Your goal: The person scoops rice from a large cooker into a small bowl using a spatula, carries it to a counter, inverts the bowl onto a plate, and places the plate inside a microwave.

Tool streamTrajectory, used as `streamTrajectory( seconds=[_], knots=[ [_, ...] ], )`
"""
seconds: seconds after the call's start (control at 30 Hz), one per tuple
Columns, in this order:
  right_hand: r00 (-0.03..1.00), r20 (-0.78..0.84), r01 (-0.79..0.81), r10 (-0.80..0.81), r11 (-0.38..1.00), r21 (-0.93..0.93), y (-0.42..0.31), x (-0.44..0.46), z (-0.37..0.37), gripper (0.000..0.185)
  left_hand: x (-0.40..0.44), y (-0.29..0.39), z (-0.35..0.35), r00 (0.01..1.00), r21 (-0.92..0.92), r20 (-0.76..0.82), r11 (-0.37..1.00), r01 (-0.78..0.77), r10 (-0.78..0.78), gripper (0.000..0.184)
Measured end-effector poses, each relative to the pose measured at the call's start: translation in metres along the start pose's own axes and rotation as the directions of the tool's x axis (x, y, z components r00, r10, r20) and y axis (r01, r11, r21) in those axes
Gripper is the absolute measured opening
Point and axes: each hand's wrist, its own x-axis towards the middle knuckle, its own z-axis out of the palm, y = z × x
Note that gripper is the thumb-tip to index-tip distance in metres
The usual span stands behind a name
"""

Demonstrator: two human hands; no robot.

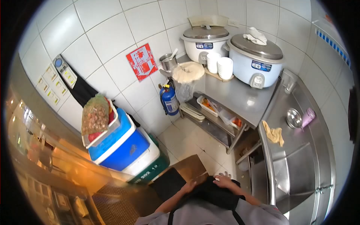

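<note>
My left hand point(189, 185) is low in the picture, beside the left edge of the black apron point(208, 193) at the front of my body. Its fingers are small and partly hidden, so whether they grip the cloth cannot be made out. On the apron's other side, my right hand point(224, 180) has its fingers spread apart. A small white spot shows near its thumb, too small to name. Brown cardboard point(189, 167) and a dark mat point(168, 183) lie on the floor just ahead of my hands.
Two large rice cookers point(255, 62) and stacked white bowls point(225, 68) stand on a steel table point(247, 99). A steel sink point(300, 170) runs along the right, a yellow cloth point(273, 134) on its edge. Stacked coolers point(125, 144) and a blue extinguisher point(170, 101) are left.
</note>
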Motion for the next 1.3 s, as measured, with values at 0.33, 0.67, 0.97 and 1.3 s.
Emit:
streamTrajectory(
  seconds=[0.33, 0.67, 0.97, 1.3],
  knots=[
    [0.799, -0.294, 0.541, -0.524, 0.841, -0.028, -0.069, 0.187, -0.351, 0.054, 0.046, 0.013, -0.21, 0.893, 0.014, 0.043, 0.894, 0.447, -0.447, 0.041],
    [0.624, -0.642, 0.313, -0.446, 0.895, -0.318, -0.364, 0.406, -0.616, 0.033, 0.29, 0.288, -0.604, 0.547, 0.09, -0.73, 0.851, -0.517, 0.409, 0.028],
    [0.886, -0.442, 0.03, -0.141, 0.968, -0.249, -0.392, 0.504, -0.679, 0.03, 0.427, 0.46, -0.748, 0.32, 0.488, -0.625, 0.676, -0.553, 0.712, 0.019],
    [0.497, -0.787, 0.192, -0.365, 0.931, -0.31, -0.318, 0.528, -0.623, 0.018, 0.468, 0.506, -0.762, 0.796, 0.733, -0.418, 0.68, 0.011, 0.438, 0.019]
  ],
)
